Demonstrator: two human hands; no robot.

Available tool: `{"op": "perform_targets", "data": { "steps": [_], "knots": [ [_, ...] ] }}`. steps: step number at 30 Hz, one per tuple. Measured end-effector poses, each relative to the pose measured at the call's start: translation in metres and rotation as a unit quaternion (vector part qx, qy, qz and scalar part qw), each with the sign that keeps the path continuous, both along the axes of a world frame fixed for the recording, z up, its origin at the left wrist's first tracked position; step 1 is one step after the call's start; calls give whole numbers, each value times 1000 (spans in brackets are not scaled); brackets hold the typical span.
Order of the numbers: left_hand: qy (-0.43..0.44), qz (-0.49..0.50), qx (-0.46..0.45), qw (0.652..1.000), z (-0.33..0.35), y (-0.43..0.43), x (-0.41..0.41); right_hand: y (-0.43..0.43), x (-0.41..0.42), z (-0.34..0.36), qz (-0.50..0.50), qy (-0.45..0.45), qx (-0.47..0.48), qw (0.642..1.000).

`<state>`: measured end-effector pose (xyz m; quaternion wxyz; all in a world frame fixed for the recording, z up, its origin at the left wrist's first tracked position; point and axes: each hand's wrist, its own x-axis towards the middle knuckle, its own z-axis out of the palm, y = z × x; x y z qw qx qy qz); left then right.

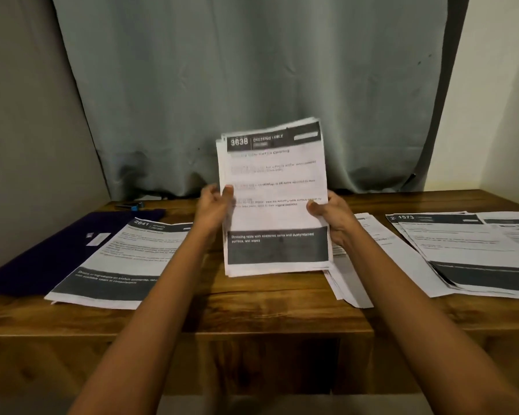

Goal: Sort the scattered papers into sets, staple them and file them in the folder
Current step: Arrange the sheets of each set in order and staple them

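Observation:
I hold a stack of printed sheets (274, 190) upright over the middle of the wooden table, its bottom edge resting on the tabletop. The top sheet reads "3638 Dressing Table". My left hand (213, 205) grips the stack's left edge and my right hand (331, 215) grips its right edge. A dark purple folder (57, 250) lies flat at the left. A set headed "2641" (123, 259) lies partly on the folder. A stapler (131, 206), dark with a blue part, sits at the back left.
More sheets (357, 265) lie under and right of my right hand. A fanned pile headed "1573" (468, 250) covers the right side. A grey curtain (252, 85) hangs behind the wooden table (252, 301), whose front edge is near me.

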<state>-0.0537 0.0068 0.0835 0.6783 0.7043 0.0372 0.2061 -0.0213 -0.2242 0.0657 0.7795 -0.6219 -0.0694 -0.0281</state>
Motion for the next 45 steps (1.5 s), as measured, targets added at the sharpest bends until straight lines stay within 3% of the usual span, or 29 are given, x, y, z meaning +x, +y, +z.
{"op": "perform_targets", "data": {
  "steps": [5, 9, 12, 16, 25, 30, 33, 35, 39, 45],
  "knots": [
    [-82, 61, 73, 992, 23, 6, 5, 20, 7, 14, -19, -62, -36, 997],
    [-108, 49, 65, 991, 3, 11, 3, 25, 5, -2, -19, -87, -113, 990],
    [-130, 40, 67, 988, -8, 16, 2, 26, 4, -6, -32, -101, -89, 990],
    [-140, 25, 100, 985, -13, 16, 3, 32, 1, -2, -35, -125, -72, 989],
    [-133, 93, 199, 966, 2, 10, -14, 36, 0, 6, -88, -132, -183, 970],
    [-24, 147, 261, 954, -8, 13, -30, 37, -7, -5, -91, -103, -326, 936],
    [63, 155, 294, 941, -31, 8, -34, 42, -16, -25, -82, -69, -449, 887],
    [72, 146, 322, 932, -51, 6, -35, 44, -21, -35, -76, -32, -498, 863],
    [92, 153, 406, 896, -81, 5, -37, 41, -25, -44, -47, 18, -567, 822],
    [163, 157, 524, 821, -73, 4, -38, 29, -14, -26, -40, 38, -590, 805]
  ]
}}
